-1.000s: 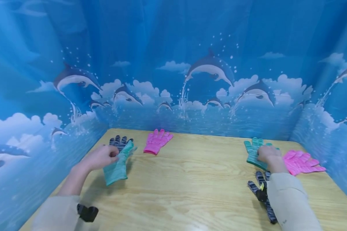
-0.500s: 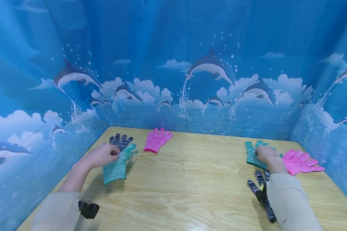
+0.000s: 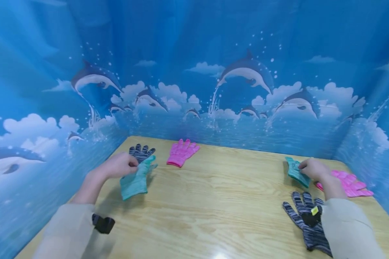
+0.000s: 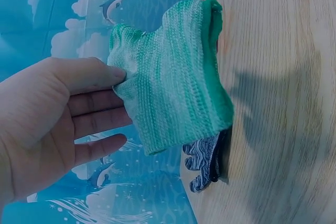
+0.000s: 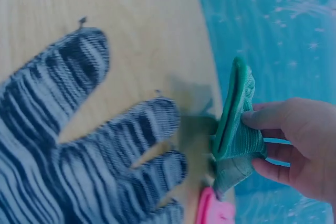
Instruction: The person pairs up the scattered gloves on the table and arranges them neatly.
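Observation:
My left hand point(image 3: 120, 166) pinches a green knit glove point(image 4: 173, 72) between thumb and fingers, its cuff hanging free above the table. Behind it a black-and-grey striped glove point(image 3: 141, 152) lies partly covered from view. On the right, my right hand point(image 3: 314, 169) pinches a second green glove point(image 5: 239, 135), lifted with its cuff toward the person. Below that hand another black-and-grey glove point(image 3: 306, 219) lies flat, partly hidden by the sleeve and wrist camera. A pink glove point(image 3: 351, 184) rests just right of the right hand.
Another pink glove point(image 3: 182, 153) lies near the table's back edge, left of centre. The wooden table point(image 3: 220, 201) meets a blue dolphin-print curtain point(image 3: 194, 72) at its back and sides.
My right hand has lifted its green glove off the table, baring more of the striped glove below. The left hand keeps hold of its glove. The head view has shifted slightly.

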`<action>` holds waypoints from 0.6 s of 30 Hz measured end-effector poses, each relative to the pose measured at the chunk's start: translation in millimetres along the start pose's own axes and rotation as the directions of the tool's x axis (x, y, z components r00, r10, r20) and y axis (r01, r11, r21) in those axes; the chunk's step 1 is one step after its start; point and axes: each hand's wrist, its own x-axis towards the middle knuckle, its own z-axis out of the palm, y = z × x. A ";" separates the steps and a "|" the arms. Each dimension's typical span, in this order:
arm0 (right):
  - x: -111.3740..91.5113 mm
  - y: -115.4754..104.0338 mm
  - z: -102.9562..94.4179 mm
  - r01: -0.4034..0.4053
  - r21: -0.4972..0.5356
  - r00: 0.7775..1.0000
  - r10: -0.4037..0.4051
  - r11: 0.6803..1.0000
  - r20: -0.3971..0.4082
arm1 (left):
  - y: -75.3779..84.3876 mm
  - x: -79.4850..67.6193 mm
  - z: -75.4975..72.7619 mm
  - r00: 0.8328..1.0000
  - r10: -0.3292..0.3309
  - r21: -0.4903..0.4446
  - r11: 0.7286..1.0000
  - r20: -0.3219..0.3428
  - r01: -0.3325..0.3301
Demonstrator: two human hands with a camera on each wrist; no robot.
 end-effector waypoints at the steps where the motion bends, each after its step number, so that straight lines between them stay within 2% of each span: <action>1: -2.2 -1.2 -3.1 -0.006 0.005 1.000 0.006 1.000 -0.022 | 0.6 0.1 -0.7 1.000 -0.002 0.004 1.000 0.006 0.002; 4: -8.0 -7.1 -11.9 -0.014 0.018 0.995 0.015 1.000 -0.096 | 1.8 0.2 -3.0 1.000 -0.001 0.015 1.000 0.014 0.001; 8: -14.7 -17.2 -23.0 -0.020 0.038 0.989 0.026 0.999 -0.147 | 3.6 1.5 -5.6 1.000 0.016 0.042 0.999 0.008 -0.016; 13: -21.8 -26.5 -33.4 -0.010 0.073 0.987 0.022 0.997 -0.157 | 7.4 5.0 -2.6 0.998 0.053 0.089 0.995 0.014 -0.055; 18: -25.5 -37.8 -40.8 0.009 0.092 0.986 0.006 0.996 -0.167 | 10.7 8.3 2.1 0.998 0.059 0.095 0.994 0.026 -0.061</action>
